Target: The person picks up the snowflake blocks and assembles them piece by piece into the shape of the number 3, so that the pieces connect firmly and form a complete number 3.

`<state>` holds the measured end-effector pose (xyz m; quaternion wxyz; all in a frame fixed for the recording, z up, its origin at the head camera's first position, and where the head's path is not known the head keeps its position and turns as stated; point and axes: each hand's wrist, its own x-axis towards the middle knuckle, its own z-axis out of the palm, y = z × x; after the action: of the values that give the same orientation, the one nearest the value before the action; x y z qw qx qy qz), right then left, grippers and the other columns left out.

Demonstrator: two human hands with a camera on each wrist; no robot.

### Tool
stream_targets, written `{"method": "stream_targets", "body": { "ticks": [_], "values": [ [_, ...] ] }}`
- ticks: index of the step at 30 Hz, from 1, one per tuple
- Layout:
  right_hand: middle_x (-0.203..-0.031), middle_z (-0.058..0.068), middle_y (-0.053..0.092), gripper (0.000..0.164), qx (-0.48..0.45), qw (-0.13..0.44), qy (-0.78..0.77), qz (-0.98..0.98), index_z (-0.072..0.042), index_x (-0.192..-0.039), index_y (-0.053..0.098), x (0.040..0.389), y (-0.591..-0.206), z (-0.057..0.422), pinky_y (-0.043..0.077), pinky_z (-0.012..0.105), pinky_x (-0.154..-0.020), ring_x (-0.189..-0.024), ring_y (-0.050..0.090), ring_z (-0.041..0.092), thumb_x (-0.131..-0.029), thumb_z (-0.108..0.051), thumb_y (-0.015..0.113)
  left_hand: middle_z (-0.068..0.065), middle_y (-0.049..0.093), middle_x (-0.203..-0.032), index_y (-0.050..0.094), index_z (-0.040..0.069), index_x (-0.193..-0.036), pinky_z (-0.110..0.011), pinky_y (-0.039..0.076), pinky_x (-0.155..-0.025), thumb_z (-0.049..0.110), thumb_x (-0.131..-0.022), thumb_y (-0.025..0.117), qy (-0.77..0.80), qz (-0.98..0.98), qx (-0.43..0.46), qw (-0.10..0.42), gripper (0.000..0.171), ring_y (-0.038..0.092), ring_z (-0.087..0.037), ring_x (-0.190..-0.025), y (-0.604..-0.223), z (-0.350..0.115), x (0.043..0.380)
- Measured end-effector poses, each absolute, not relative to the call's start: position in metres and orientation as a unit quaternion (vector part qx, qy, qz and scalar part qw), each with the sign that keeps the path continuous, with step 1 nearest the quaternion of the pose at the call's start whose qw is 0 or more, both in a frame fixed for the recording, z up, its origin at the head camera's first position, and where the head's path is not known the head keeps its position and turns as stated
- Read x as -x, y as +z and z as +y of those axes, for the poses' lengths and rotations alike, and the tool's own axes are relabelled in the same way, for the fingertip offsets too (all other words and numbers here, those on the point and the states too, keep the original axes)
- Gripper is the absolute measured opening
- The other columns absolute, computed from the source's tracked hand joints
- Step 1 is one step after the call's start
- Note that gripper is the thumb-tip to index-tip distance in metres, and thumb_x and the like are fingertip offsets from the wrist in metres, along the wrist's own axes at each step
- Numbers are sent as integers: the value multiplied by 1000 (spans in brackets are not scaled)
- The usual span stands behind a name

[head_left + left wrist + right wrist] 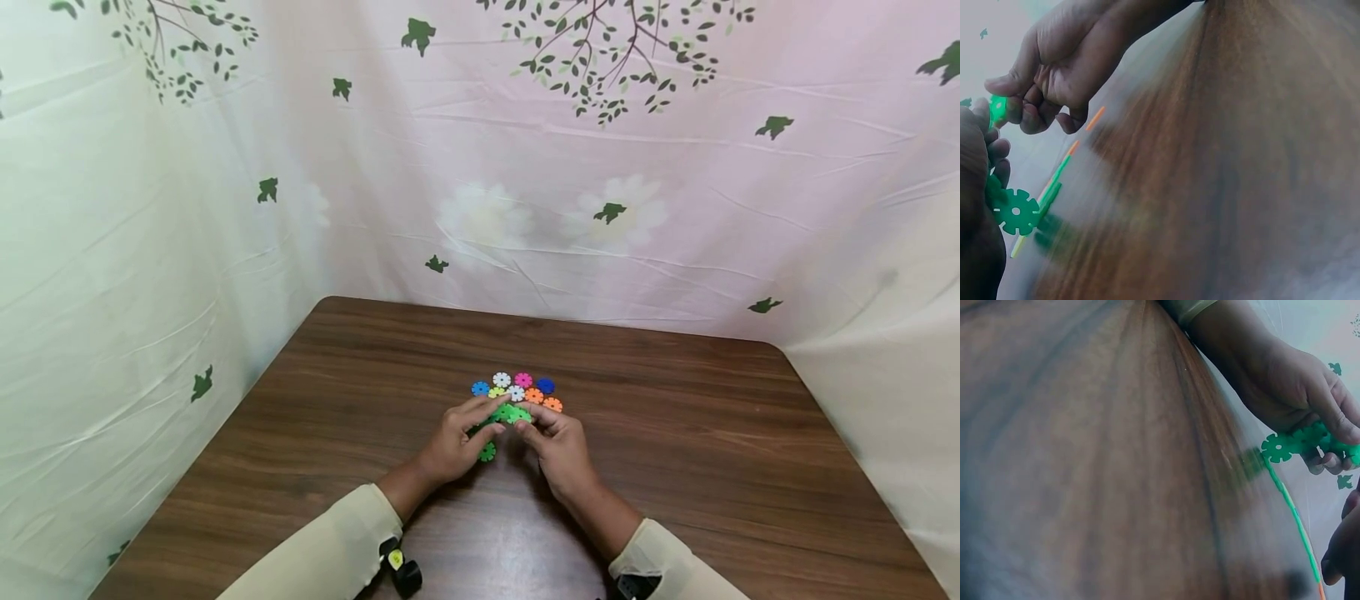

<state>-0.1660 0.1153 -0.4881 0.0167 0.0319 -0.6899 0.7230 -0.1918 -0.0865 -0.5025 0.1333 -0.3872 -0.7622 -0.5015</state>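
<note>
Both hands hold a joined chain of green notched plastic discs [513,413] above the table. My left hand [454,439] grips one part of it, fingers curled round the links in the right wrist view. From that hand the chain's end disc [1016,212] sticks out, its slots and centre hole showing. With thumb and fingertips my right hand [561,451] pinches the other end, a bright green disc [997,110] in the left wrist view. The middle links are partly hidden behind the fingers.
Just beyond the hands lie several loose notched discs: a light blue disc [480,388], a pink disc [523,380], a dark blue disc [546,386], an orange disc [552,404], plus white and yellow ones. A patterned cloth [540,275] hangs behind the brown wooden table [675,433].
</note>
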Motion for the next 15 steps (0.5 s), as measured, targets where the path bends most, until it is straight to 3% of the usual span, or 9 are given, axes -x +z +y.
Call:
{"method": "stream_targets", "body": {
  "ticks": [3, 8, 15],
  "values": [
    [-94, -4, 79, 28, -34, 20, 726, -686, 12, -127, 74, 166, -488, 115, 54, 18, -70, -82, 64, 3, -100, 5, 73, -21, 71, -140, 60, -2, -153, -34, 61, -103, 0, -106, 67, -504, -757, 392, 139, 48, 70, -22, -126, -502, -86, 192],
    [-93, 0, 80, 27, -36, 28, 723, -689, 11, -125, 75, 165, -488, 115, 52, 18, -67, -78, 62, 3, -99, 4, 74, -21, 72, -140, 60, -2, -153, -35, 61, -103, 0, -105, 68, -504, -758, 390, 137, 48, 71, -22, -126, -503, -86, 192],
    [-88, -11, 77, 28, -40, 31, 721, -691, 12, -126, 75, 162, -486, 113, 50, 16, -68, -77, 61, 3, -100, 2, 74, -19, 72, -139, 60, -2, -153, -36, 62, -104, 0, -105, 68, -504, -762, 383, 136, 48, 72, -26, -126, -504, -85, 190]
  ]
}}
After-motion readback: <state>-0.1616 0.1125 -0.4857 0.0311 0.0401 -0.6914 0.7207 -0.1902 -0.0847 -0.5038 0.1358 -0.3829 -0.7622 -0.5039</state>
